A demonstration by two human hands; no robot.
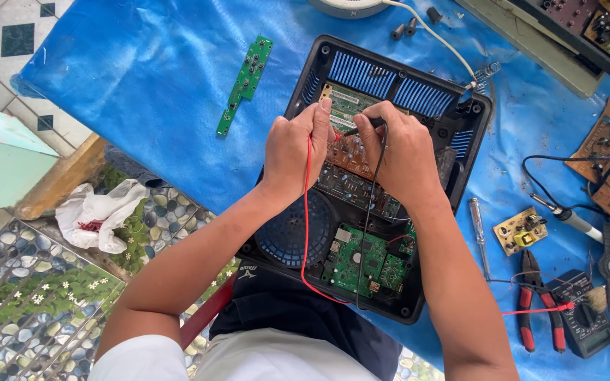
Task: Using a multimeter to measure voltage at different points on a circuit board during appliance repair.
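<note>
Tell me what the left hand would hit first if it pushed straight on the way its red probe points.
Likely the brown circuit board inside the black housing. The left hand aims its red probe down at it; the tip already seems at the board, though depth is unclear.

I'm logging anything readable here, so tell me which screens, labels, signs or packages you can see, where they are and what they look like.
Multimeter: lower right on the blue sheet, dark body, round dial, small greyish screen at its lower end.
Plastic bag: left, off the sheet, white and crumpled, something red inside.
Logo: small white mark on dark cloth at the open black case's lower left.
No signs or packages.
</note>
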